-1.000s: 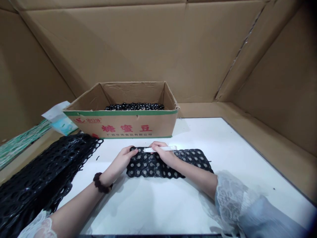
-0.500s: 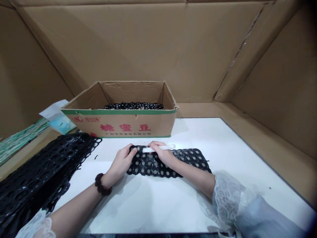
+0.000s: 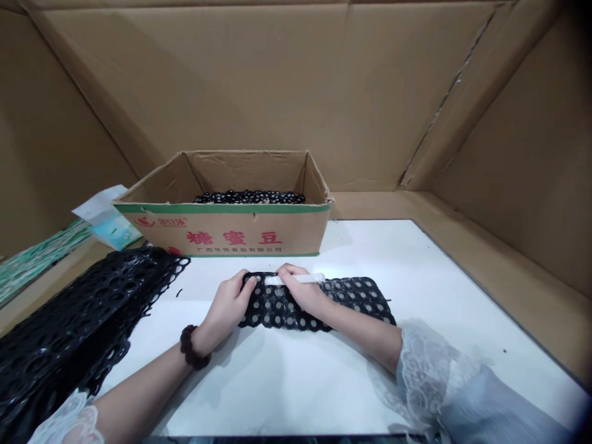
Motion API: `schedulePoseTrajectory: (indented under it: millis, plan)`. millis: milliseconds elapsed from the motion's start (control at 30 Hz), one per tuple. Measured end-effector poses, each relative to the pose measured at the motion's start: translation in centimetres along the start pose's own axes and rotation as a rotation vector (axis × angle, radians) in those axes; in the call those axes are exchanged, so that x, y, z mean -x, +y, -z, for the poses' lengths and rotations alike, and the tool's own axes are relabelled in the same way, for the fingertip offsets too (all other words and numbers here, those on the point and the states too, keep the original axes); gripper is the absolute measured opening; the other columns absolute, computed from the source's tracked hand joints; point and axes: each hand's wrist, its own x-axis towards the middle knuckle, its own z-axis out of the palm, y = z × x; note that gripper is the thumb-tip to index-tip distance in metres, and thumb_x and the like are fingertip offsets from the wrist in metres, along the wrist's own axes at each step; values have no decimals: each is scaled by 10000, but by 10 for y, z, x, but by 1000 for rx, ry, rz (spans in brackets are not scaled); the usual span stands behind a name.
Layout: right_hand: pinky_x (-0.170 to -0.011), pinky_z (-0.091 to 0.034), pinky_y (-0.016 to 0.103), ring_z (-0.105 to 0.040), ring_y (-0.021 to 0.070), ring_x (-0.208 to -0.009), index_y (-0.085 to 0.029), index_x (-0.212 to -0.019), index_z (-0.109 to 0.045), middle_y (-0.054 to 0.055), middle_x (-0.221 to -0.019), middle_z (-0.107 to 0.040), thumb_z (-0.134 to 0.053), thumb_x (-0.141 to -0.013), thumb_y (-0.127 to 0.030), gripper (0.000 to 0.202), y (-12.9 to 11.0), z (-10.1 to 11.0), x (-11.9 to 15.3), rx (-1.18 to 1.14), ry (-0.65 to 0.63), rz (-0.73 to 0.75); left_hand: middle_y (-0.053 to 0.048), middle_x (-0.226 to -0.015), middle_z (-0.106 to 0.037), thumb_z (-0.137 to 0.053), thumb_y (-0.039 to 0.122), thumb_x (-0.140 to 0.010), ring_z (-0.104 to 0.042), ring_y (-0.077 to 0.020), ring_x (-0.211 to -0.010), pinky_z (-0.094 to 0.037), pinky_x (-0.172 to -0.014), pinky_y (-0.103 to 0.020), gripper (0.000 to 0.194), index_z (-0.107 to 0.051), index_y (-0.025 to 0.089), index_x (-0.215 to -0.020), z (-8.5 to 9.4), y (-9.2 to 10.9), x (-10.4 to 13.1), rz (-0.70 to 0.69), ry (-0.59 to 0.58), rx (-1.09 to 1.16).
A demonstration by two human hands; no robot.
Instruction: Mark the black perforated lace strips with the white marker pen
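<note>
A black sheet (image 3: 361,296) patterned with rows of rings and pale grey round centres lies across the white table. My left hand (image 3: 227,302) grips its left end, thumb on top near the upper corner. Closed around a white pen-like stick (image 3: 311,279) is my right hand (image 3: 300,291), resting over the sheet's middle. The stick lies almost level, its left end close to the sheet's upper left part. My right hand and forearm cover part of the sheet, and the fingers under the left end are hidden.
An open cardboard box (image 3: 231,229) with black ringed pieces (image 3: 250,197) inside stands behind my hands. A heap of black ringed sheets (image 3: 74,314) lies at left, near green-white strands (image 3: 41,262) and a plastic packet (image 3: 113,222). Cardboard walls (image 3: 277,92) enclose the table (image 3: 287,382).
The white stick has tipped flatter and shifted very slightly left, its right end a little lower. My left wrist has moved slightly right and down. The sheet stays about where it was.
</note>
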Motion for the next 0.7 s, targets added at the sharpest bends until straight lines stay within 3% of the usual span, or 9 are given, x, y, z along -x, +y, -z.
schedulePoseTrajectory:
  millis: [300,467,700]
  plan:
    - [-706,-336,275,-427,144,-719,-196,-597,-375,1,-691,-443,-363,-819,-259,231,-7,-6,4,211,50,151,9,-552,-453,-317,344,-852,-460,-184,-511,-260,-519,-261,182,-415,217,-765,-13,11,14,-47,9,-303]
    - [-674,-350,262,-472,142,-656,-183,-528,-430,-7,-601,-478,-360,-767,-226,253,-2,0,-3,-83,29,-18,1,-627,-507,-360,357,-830,-473,-176,-614,-313,-584,-262,220,-407,203,-680,-3,3,-1,15,-10,-83]
    - [-690,-337,252,-486,135,-671,-170,-506,-463,-9,-629,-510,-380,-736,-206,247,-1,0,-4,-113,33,-44,18,-665,-493,-375,363,-816,-432,-152,-662,-323,-627,-259,233,-411,186,-670,-3,-3,-5,84,-31,91]
